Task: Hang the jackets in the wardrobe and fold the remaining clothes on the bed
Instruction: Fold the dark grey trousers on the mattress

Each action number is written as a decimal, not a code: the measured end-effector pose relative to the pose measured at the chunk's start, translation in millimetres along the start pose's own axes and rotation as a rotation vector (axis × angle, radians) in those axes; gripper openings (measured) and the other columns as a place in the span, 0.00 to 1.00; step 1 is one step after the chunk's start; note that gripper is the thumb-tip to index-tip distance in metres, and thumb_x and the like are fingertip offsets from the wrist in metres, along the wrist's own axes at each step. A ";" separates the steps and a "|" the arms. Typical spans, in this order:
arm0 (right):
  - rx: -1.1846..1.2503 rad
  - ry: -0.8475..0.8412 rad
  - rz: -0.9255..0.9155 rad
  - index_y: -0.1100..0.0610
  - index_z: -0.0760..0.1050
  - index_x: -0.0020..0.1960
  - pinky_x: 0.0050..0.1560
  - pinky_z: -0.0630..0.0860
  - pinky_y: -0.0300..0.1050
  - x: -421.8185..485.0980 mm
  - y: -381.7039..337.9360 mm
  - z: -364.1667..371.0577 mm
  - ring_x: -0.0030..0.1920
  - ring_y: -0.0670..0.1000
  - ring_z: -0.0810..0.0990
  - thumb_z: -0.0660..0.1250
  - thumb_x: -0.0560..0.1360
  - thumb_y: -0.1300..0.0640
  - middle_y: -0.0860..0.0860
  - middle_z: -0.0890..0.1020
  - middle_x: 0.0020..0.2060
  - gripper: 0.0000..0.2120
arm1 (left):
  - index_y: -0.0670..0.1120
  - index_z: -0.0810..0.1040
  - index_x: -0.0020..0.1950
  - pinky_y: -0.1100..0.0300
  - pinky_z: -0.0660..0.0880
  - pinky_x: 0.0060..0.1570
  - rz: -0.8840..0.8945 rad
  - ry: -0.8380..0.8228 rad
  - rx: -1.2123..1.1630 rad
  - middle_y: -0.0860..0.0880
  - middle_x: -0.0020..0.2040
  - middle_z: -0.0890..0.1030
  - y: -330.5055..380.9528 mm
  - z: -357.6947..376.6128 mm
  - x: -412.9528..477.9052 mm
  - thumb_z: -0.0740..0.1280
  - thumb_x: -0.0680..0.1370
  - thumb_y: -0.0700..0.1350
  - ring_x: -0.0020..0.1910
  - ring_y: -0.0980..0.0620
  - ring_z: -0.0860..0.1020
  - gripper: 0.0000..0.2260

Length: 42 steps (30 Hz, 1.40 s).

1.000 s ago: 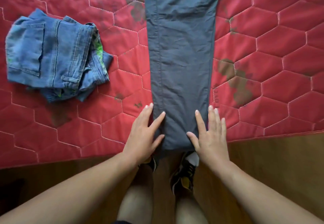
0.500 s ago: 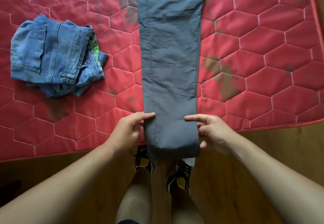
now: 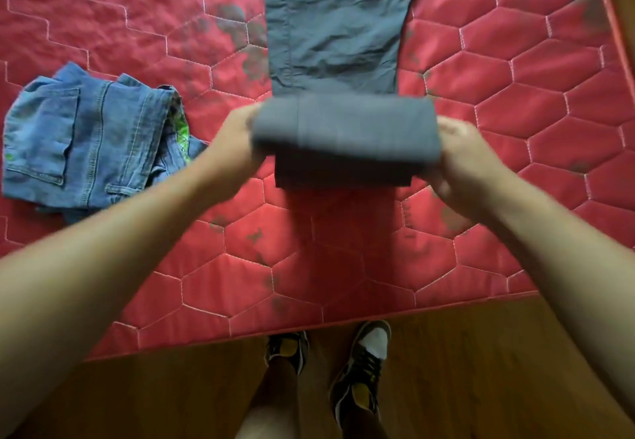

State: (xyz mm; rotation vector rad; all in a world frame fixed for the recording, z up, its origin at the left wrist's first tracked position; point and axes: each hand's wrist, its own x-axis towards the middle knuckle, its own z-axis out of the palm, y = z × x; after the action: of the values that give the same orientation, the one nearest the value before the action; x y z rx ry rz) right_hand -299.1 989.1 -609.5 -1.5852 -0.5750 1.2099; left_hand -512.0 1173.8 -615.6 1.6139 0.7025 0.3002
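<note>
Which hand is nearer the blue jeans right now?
Left. The left hand holds the grey trousers just right of the jeans; the right hand holds their far side, farther away.

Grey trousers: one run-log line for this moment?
fold grey trousers | left hand grips hem side | right hand grips hem side | jeans folded beside
</note>
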 end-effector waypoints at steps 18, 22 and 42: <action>-0.355 -0.085 0.216 0.62 0.77 0.54 0.58 0.79 0.53 -7.9 71.0 23.9 0.51 0.51 0.84 0.66 0.80 0.66 0.56 0.85 0.49 0.03 | 0.38 0.74 0.68 0.54 0.76 0.63 -0.626 -0.065 -0.396 0.41 0.65 0.81 -75.6 38.1 -55.8 0.60 0.83 0.33 0.61 0.47 0.80 0.14; -0.582 -0.088 0.096 0.65 0.71 0.40 0.40 0.71 0.56 -20.4 67.5 33.5 0.35 0.51 0.70 0.67 0.76 0.46 0.57 0.75 0.33 0.21 | 0.45 0.78 0.64 0.59 0.79 0.52 -0.577 -0.052 -0.378 0.47 0.60 0.84 -70.7 42.8 -70.7 0.61 0.84 0.39 0.57 0.50 0.83 0.10; -0.348 0.333 0.252 0.53 0.75 0.50 0.46 0.70 0.41 22.6 82.7 40.0 0.40 0.45 0.75 0.74 0.74 0.56 0.44 0.77 0.40 0.09 | 0.47 0.78 0.56 0.68 0.74 0.35 -0.413 0.253 -0.182 0.52 0.41 0.82 -65.0 48.8 -17.6 0.69 0.79 0.34 0.34 0.62 0.79 0.11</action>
State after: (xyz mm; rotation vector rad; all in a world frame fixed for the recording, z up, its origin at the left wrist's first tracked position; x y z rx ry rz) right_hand -342.8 994.3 -693.2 -2.1545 -0.3899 1.0284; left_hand -515.3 1125.7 -683.5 1.2342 1.1469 0.2587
